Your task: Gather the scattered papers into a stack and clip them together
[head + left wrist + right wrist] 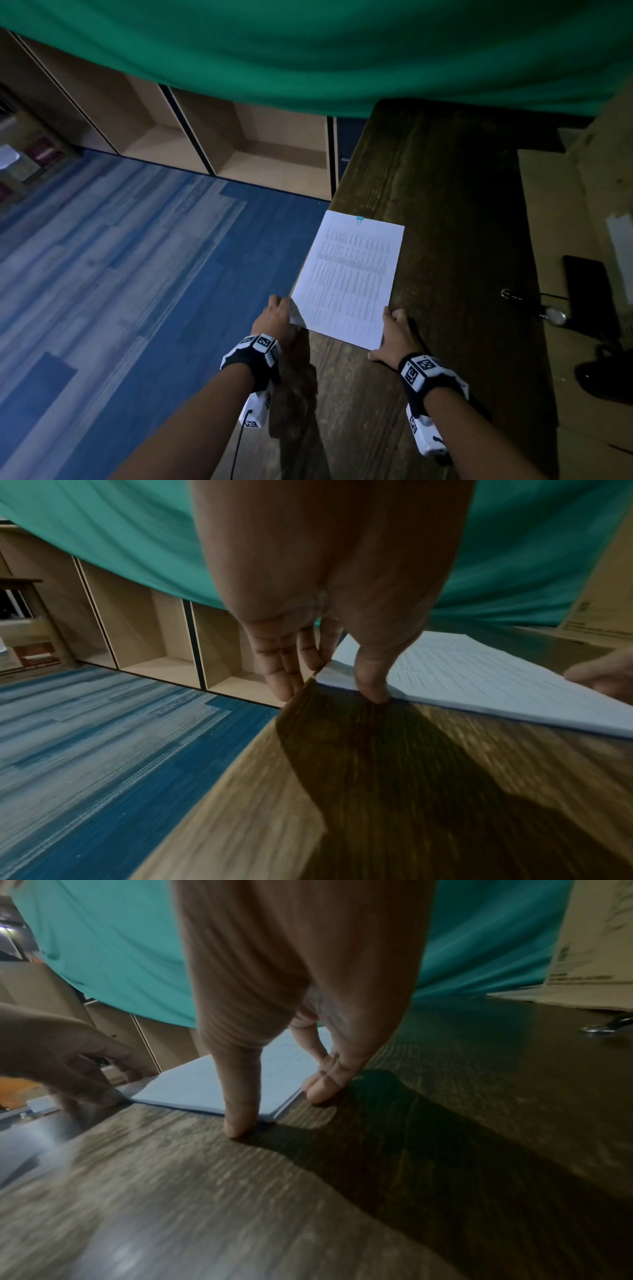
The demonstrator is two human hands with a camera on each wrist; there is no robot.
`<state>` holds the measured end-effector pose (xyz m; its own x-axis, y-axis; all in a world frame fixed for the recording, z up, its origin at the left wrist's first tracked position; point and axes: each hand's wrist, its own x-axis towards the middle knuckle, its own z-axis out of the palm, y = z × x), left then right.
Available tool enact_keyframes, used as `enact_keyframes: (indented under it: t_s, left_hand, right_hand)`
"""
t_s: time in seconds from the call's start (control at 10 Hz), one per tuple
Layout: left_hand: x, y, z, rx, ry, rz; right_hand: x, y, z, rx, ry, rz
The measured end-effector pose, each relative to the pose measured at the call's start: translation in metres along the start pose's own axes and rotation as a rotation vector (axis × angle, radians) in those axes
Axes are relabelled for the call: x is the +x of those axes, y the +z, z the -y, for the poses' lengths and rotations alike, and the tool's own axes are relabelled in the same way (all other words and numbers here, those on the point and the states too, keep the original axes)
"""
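Papers (349, 277) lie stacked mid-frame on the desk (445, 212), overhanging its left edge. Left hand (277, 317) and right hand (397, 334) brace the near corners with straight fingers, gripping nothing. A nudge leftward could tip the stack off. Blue clip (359, 219) looks attached at the far edge; its bite is unclear.
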<state>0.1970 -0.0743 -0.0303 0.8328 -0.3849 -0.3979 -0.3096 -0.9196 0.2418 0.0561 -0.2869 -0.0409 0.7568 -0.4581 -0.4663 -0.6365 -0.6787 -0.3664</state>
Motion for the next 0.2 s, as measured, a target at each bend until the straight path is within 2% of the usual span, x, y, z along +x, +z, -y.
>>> enact_keyframes:
  t_s: [0.1,0.2]
  left_hand:
    - [-0.02,0.011,0.011,-0.09,-0.066,0.038]
    - [-0.065,0.029,0.033,-0.203,-0.099,0.07]
  right_hand:
    - [-0.018,0.007,-0.014,0.145,-0.017,0.064]
    - [-0.056,0.022,-0.034,0.289,-0.015,0.074]
